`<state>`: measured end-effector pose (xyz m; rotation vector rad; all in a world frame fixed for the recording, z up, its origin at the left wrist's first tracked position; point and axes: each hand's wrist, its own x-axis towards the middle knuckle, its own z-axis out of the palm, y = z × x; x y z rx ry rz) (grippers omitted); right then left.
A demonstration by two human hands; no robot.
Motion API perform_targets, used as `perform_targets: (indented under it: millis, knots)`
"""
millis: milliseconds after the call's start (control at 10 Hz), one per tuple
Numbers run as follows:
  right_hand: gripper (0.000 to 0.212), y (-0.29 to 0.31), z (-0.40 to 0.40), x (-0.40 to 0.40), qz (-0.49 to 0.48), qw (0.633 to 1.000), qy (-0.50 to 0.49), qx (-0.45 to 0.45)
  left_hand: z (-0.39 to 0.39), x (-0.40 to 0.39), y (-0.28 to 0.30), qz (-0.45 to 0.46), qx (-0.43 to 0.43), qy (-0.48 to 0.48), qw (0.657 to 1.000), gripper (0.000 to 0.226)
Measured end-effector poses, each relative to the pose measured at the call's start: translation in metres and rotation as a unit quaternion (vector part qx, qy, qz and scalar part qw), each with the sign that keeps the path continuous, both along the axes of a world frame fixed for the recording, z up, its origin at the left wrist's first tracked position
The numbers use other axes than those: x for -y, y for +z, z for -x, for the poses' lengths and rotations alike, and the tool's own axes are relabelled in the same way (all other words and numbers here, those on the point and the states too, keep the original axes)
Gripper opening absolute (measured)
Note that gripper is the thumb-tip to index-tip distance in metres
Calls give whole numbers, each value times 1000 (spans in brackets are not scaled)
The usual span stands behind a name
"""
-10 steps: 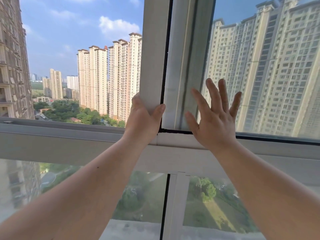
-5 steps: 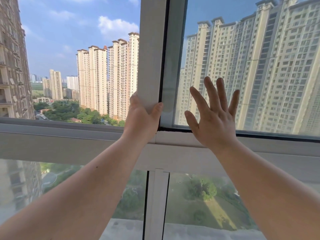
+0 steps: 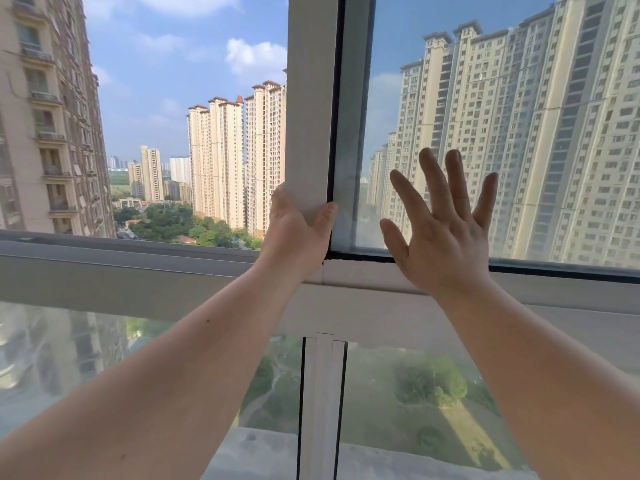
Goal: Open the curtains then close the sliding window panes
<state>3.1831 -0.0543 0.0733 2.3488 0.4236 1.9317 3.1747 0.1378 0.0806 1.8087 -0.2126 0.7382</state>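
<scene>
L hand [image 3: 298,233] grip wrapped on pane stile [image 3: 310,116]; R hand [image 3: 440,233] fingers spread, flat on glass [image 3: 519,133].

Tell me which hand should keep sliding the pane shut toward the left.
Left. The left hand already grips the sliding pane's vertical frame, thumb wrapped round its edge, so it can likely pull it along. The right hand is flat and spread on the glass, holding nothing.

Beige tower blocks [image 3: 239,161] outside, green trees [image 3: 194,226] below, clouded blue sky [image 3: 166,64]
</scene>
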Motion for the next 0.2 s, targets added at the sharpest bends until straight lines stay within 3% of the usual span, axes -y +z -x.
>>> perform_targets:
  millis: [100, 200]
  knots:
    - [53, 1, 6, -2, -16, 999, 11, -36, 8, -10, 7, -40, -46, -44, 997, 59]
    - [52, 5, 25, -18, -94, 990, 32, -100, 25, -33, 7, -109, -83, -86, 987, 70]
